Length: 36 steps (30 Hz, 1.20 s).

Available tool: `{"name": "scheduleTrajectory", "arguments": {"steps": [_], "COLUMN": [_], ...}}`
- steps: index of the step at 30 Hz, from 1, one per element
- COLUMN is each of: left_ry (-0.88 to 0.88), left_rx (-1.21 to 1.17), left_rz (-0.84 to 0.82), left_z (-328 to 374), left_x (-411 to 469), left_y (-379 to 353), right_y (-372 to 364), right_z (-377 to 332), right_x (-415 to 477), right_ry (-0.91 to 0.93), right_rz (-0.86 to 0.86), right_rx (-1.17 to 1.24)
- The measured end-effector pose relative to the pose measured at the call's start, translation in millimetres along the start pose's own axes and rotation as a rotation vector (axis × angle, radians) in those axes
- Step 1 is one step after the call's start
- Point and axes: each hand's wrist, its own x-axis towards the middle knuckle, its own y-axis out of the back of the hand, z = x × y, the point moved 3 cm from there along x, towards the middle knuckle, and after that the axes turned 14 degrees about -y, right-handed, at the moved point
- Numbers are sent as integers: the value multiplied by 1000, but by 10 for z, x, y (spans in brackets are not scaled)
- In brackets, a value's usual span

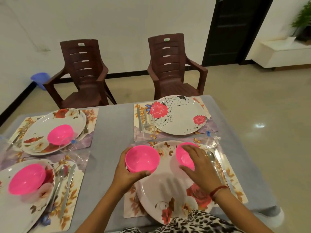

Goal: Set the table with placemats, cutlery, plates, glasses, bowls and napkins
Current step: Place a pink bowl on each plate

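two pink bowls are being handled at once over the near right plate (168,184). the left grip (124,172) is clamping round the wall of the left bowl (142,158), holding it at that plate's left edge. the right grip (200,163) is curling over the right bowl (184,156), which seems to be tilting on the plate.

the far right plate (180,115) is the only one lacking a bowl, so one of these is probably going there. reaching across, a wrist could be knocking the clear glass (148,123) standing on that mat's left side, over the cutlery. the tilted bowl could also be sliding on the glossy plate if let go early.

bowls on the far left plate (60,133) and the near left plate (27,179) are sitting empty; both held bowls are showing nothing inside.
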Motion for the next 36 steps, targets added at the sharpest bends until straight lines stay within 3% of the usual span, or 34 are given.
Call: {"name": "scheduleTrajectory", "arguments": {"steps": [4,6,13,19,24,36], "left_ry": [-42,-44,-26,-14,18,111], "left_rx": [-20,-19,10,69,121,196], "left_rz": [-89,-85,-104,62,189,430], "left_z": [64,68,52,-4,-99,-300], "left_x": [48,107,280,307,178,-141], "left_y": [-182,-214,-222,197,587,1061], "right_y": [20,-5,54,204,156,-344], "right_z": [-521,-541,-379,40,195,195], "right_x": [40,87,271,796,1363,1856], "right_ry": [481,576,496,108,-75,-160], "right_rz": [-16,-39,-83,21,0,-188], "right_rx": [-25,-24,-19,-69,-237,-493]}}
